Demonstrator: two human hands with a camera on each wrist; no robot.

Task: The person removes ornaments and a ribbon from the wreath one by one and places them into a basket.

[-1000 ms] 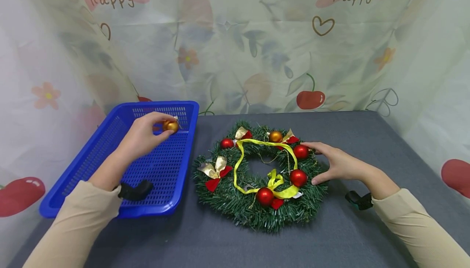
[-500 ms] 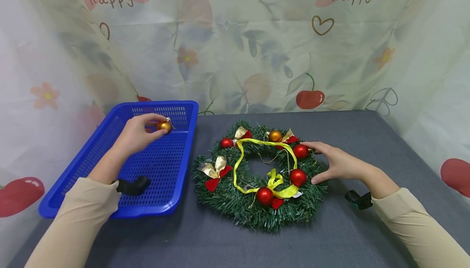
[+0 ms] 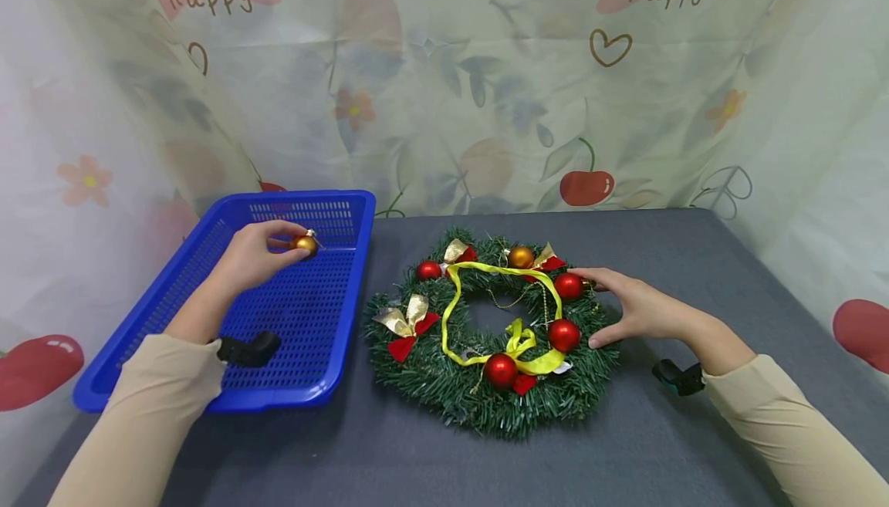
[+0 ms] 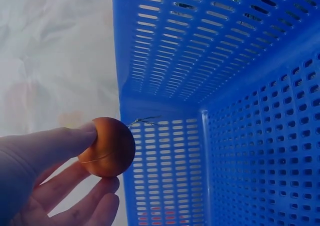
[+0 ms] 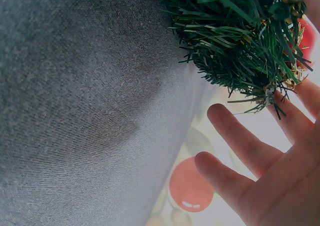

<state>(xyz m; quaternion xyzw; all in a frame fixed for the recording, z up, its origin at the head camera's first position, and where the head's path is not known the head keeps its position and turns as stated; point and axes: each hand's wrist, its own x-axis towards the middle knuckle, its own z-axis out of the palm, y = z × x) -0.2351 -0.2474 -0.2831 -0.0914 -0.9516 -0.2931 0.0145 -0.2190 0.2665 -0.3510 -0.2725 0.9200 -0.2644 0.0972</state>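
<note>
On the dark counter [image 3: 444,464] sit a blue basket [image 3: 292,398] and, right of it, a decorated wreath [image 3: 479,407], at whose edge the right grip [image 3: 642,308] rests widely spread, clasping nothing, while the left grip [image 3: 251,258], narrowed to ball width, pinches a gold ball [image 3: 305,245] over the basket

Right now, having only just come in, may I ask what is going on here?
A person is working with both hands at a dark table. The left hand holds a small gold ball by its fingertips at the blue basket. The right hand is at the right edge of a green wreath, fingers spread. The wreath lies on the table and carries red balls, another gold ball, bows and a yellow ribbon.
</note>
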